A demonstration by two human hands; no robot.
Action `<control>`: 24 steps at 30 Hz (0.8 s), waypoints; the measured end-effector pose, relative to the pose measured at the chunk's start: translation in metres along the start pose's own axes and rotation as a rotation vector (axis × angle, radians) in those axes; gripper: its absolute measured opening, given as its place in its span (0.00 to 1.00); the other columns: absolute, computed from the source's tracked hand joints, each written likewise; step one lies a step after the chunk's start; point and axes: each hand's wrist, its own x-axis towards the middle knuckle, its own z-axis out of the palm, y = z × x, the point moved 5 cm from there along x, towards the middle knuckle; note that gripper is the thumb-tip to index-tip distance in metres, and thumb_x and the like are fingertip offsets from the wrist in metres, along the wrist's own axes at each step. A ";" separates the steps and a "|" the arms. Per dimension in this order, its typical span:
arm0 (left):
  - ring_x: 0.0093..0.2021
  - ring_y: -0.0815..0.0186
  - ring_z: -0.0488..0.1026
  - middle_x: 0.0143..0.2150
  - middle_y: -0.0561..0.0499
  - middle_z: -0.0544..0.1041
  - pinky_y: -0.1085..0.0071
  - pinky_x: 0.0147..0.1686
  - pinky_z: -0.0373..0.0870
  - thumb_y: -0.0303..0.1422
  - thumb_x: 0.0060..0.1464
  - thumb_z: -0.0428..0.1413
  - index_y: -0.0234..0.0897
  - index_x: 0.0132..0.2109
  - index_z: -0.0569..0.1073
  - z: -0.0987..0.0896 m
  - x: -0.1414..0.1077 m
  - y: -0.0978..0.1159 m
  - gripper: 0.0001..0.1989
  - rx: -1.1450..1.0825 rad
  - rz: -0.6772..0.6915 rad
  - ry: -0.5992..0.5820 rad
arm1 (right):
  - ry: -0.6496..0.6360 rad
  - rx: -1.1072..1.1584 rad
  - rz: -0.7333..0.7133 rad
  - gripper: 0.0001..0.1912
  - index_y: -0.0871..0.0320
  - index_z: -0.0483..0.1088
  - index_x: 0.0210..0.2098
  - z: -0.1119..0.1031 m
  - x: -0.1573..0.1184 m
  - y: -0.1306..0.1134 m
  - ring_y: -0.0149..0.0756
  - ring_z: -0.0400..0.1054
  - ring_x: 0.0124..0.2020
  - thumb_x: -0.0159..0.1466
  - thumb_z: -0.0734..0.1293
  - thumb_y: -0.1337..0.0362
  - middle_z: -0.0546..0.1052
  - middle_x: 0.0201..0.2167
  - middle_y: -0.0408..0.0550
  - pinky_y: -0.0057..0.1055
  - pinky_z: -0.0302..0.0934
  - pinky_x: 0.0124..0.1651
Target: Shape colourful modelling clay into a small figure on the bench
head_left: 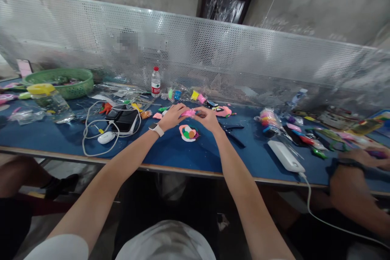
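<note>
Both hands meet over the blue table, gripping a bright pink packet of modelling clay (189, 112). My left hand (173, 117), with a watch on its wrist, has its fingers closed on the packet's left end. At the other end, my right hand (209, 119) pinches it, its fingertips partly hidden. Just below the hands lies a small multicoloured clay piece (188, 133) in white, green, orange and pink. A pink clay shape (224, 111) sits right of my right hand, and dark-handled pliers (233, 133) lie near that wrist.
A red-capped water bottle (156, 82) stands behind, near the perforated metal screen (183, 48). Left are a cabled black device (123, 120), a yellow-lidded jar (50, 103) and a green basket (87, 85). Right lie a white power strip (285, 156), clay packets (269, 120) and another person's arm (353, 187).
</note>
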 end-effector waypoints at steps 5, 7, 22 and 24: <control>0.66 0.49 0.80 0.65 0.36 0.81 0.50 0.67 0.79 0.34 0.80 0.57 0.37 0.67 0.79 0.002 0.001 0.002 0.16 -0.072 -0.004 0.037 | -0.017 0.011 -0.002 0.33 0.55 0.84 0.52 0.008 0.000 -0.003 0.50 0.86 0.42 0.63 0.80 0.35 0.90 0.50 0.57 0.47 0.82 0.49; 0.66 0.49 0.80 0.64 0.36 0.81 0.49 0.69 0.79 0.34 0.80 0.56 0.37 0.67 0.79 0.002 0.001 0.003 0.16 -0.095 -0.003 0.058 | -0.020 0.011 -0.007 0.33 0.55 0.83 0.54 0.012 0.000 -0.003 0.48 0.85 0.38 0.66 0.78 0.34 0.89 0.49 0.57 0.46 0.81 0.45; 0.64 0.50 0.80 0.60 0.36 0.81 0.47 0.70 0.79 0.36 0.83 0.52 0.37 0.62 0.79 0.002 0.001 0.010 0.14 -0.115 0.002 0.027 | -0.007 -0.287 -0.128 0.14 0.52 0.82 0.47 0.014 0.003 0.001 0.51 0.81 0.45 0.77 0.71 0.49 0.88 0.46 0.56 0.48 0.76 0.57; 0.63 0.50 0.80 0.60 0.36 0.81 0.47 0.71 0.78 0.36 0.83 0.51 0.36 0.63 0.78 0.003 0.002 0.010 0.15 -0.107 -0.001 0.048 | 0.005 -0.340 -0.136 0.15 0.53 0.81 0.47 0.019 0.003 0.002 0.52 0.81 0.45 0.78 0.69 0.49 0.87 0.46 0.57 0.47 0.75 0.56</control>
